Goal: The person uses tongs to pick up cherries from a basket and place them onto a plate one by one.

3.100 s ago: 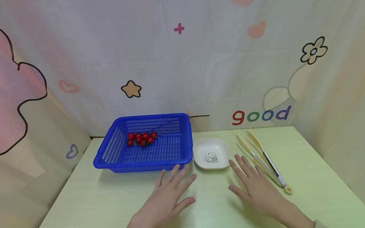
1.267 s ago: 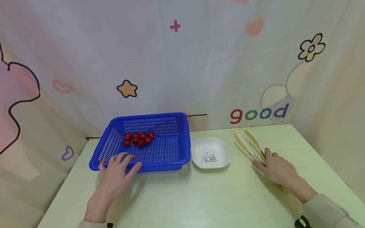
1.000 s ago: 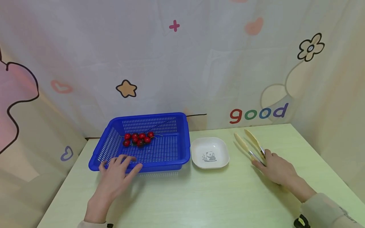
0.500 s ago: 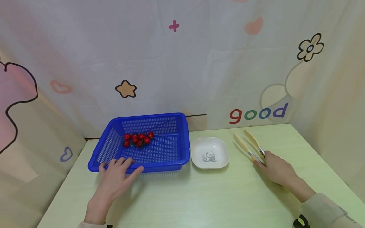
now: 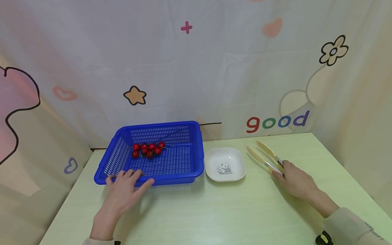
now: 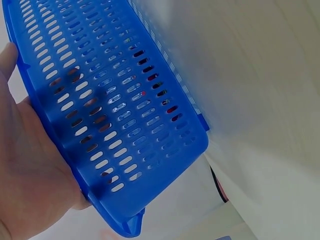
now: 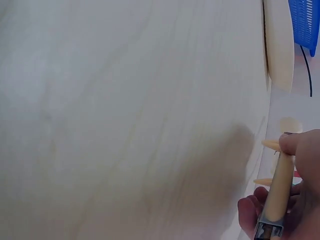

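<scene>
My left hand [image 5: 122, 194] grips the near rim of a blue plastic basket [image 5: 177, 178], its fingers curled over the edge. In the left wrist view those fingers show as dark shapes through the slots of the basket wall [image 6: 120, 130]. Several red cherries [image 5: 150, 153], some with stems, lie inside towards the left. On the right, my right hand [image 5: 297, 180] holds a pair of tongs [image 5: 256, 154] with cream tips and metal arms. The tips stand apart and point towards the back; the rear of the tongs is hidden under the hand, though the right wrist view shows the handle [image 7: 280, 192].
A white square dish [image 5: 225, 165] with a panda print stands between the basket and the tongs. Everything sits on a pale wooden table [image 5: 196, 214]. A patterned curtain [image 5: 196, 75] hangs behind the table's back edge.
Both hands first hovered spread over the table. The left then moved to the basket rim and the right took hold of the tongs. Most recently the tong tips have swung slightly left.
</scene>
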Demonstrator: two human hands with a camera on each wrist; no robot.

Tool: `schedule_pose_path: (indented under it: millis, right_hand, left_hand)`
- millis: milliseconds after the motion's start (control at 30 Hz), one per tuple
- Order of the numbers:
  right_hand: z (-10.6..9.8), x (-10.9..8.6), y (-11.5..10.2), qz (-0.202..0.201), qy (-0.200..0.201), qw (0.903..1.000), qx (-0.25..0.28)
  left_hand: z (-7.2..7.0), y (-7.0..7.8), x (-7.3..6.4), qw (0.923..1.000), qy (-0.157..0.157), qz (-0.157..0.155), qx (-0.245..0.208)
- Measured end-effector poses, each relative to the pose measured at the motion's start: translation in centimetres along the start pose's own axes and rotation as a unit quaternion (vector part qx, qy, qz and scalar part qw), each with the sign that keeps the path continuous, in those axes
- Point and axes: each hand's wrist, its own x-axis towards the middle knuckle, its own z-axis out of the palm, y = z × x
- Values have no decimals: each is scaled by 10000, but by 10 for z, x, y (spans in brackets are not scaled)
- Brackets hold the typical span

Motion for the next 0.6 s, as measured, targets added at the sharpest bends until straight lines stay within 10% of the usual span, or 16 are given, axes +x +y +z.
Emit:
schedule_pose_path:
  millis: [600]
  right_hand:
    - [-10,10,-13,-315,538,9980,-45]
  left_hand:
    - [0,0,0,9999,-13,-59,-87]
